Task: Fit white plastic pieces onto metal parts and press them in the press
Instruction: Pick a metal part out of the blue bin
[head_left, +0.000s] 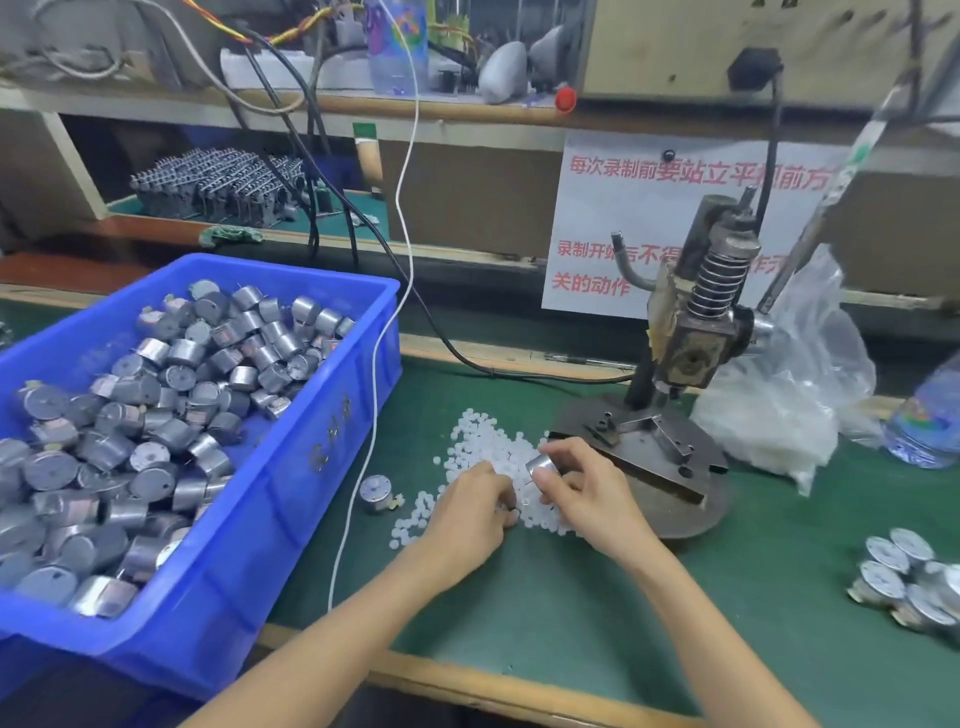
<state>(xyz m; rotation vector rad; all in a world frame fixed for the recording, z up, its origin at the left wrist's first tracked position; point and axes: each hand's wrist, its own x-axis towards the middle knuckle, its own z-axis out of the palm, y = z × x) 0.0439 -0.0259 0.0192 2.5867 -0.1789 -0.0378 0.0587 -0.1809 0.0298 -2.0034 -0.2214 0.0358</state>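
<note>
White plastic pieces (498, 441) heaped loose on the green worktop (571, 623), just left of the press (696, 322) and touching the edge of its round base. Over the near side of the heap, a small silver metal part (543, 464), tilted on its side and pinched between the thumb and curled fingers (563, 451) of the right hand (587, 493). Close beside it, the left hand (467, 512), knuckles up, fingers (501, 501) curled with their tips down among the pieces; whether pinching one, impossible to tell. Hands nearly touching, both forearms bare and reaching in from the near edge.

Press upright on its dark base plate, coil spring showing, ram raised clear of the plate.

At left, a blue crate (291, 493) piled with more metal parts (156, 415), a white cable (400, 234) trailing down past its right wall. Between crate and heap, one loose motor-like can (376, 493) lying on the worktop. At the near right, a cluster of cans (904, 582) with pale faces up. Right of the press, a crumpled clear plastic bag (779, 415), then a water bottle (930, 415) cut off by the edge. Behind the press, a paper notice (623, 223) in red print on the far wall.
</note>
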